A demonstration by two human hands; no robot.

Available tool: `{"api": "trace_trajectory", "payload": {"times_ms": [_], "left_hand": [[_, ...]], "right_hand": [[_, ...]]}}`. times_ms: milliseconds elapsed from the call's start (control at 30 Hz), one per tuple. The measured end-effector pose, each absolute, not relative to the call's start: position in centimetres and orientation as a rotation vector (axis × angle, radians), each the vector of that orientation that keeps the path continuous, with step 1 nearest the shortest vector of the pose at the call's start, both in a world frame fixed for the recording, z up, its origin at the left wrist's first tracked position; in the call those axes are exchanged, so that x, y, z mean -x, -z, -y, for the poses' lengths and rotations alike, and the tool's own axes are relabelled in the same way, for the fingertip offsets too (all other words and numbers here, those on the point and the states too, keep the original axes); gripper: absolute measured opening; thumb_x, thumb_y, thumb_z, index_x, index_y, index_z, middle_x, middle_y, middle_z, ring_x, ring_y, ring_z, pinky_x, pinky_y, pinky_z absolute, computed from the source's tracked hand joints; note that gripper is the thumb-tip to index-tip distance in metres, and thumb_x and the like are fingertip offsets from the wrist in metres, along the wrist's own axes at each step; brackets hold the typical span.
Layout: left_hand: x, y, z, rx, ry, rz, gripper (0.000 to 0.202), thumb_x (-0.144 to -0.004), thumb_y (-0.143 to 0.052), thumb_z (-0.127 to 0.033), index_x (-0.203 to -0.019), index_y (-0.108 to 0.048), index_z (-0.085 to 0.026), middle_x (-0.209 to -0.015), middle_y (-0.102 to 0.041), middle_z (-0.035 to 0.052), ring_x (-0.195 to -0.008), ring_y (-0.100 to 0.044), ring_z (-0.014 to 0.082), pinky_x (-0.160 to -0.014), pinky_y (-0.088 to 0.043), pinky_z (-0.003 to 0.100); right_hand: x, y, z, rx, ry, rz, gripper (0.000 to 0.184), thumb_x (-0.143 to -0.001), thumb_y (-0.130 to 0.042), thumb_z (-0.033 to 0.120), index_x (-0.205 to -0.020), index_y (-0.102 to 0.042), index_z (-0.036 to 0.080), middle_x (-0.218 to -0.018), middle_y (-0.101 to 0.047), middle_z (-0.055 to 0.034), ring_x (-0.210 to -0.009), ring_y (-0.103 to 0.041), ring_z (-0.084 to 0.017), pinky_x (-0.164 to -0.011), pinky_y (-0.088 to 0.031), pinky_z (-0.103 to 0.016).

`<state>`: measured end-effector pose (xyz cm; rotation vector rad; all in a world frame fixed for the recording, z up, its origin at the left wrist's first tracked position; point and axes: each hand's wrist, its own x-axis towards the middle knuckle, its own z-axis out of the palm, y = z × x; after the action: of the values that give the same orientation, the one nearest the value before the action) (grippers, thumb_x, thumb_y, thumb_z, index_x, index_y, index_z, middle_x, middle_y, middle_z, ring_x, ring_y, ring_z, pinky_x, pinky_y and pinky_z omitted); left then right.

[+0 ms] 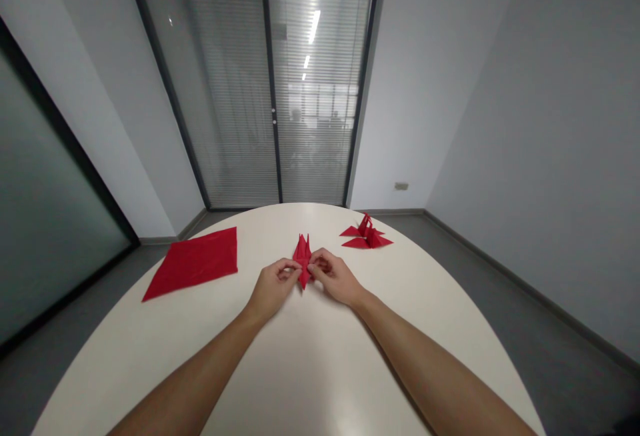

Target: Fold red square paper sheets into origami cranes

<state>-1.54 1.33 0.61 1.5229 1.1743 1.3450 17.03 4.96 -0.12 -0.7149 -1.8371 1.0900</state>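
Observation:
Between my hands, near the middle of the table, is a partly folded red origami crane, with narrow points at its far end and one point toward me. My left hand pinches its left edge between thumb and fingers. On the other side, my right hand grips the right edge in the same way, with the fingers curled. The hands cover both sides of the folded paper. Two finished red paper cranes with spread wings stand close together, beyond my right hand.
Red paper sheets lie flat on the left side of the round white table. Past the table's far edge are glass doors with blinds. A wall socket sits low on the right.

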Motion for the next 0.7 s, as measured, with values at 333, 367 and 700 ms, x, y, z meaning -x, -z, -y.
{"api": "trace_trajectory", "payload": {"times_ms": [333, 367, 700], "left_hand": [[1.58, 0.11, -1.63, -1.438, -1.377, -1.125, 0.039, -0.077, -0.070, -0.030, -0.106, -0.045, -0.022, -0.080, -0.072, 0.0002, -0.067, -0.069, 0.0152, -0.066, -0.050, 0.025], [1.62, 0.15, -1.62, -1.456, -1.375, -1.117, 0.040, -0.078, -0.069, -0.029, -0.109, -0.045, -0.022, -0.082, -0.072, 0.0009, -0.068, -0.069, 0.0148, -0.067, -0.051, 0.025], [1.85, -0.19, -1.72, -1.591, -1.396, -1.222, 0.038, -0.079, -0.069, -0.031, -0.114, -0.064, -0.018, -0.105, -0.075, 0.0110, -0.096, -0.070, 0.0238, -0.059, -0.052, 0.023]], "right_hand": [[-16.89, -0.01, -4.72, 0.776, -1.057, 1.853, 0.031, -0.092, -0.061, 0.040, -0.113, -0.045, 0.024, -0.072, -0.064, 0.0042, -0.062, -0.057, -0.014, -0.061, -0.042, -0.026], [-16.89, -0.06, -4.71, 0.773, -1.052, 1.858, 0.031, -0.092, -0.061, 0.039, -0.115, -0.045, 0.024, -0.073, -0.065, 0.0037, -0.063, -0.057, -0.014, -0.062, -0.043, -0.027], [-16.90, -0.29, -4.89, 0.865, -0.894, 1.879, 0.033, -0.086, -0.068, 0.028, -0.117, -0.060, 0.022, -0.102, -0.075, -0.0056, -0.088, -0.069, -0.020, -0.073, -0.050, -0.031]]}}
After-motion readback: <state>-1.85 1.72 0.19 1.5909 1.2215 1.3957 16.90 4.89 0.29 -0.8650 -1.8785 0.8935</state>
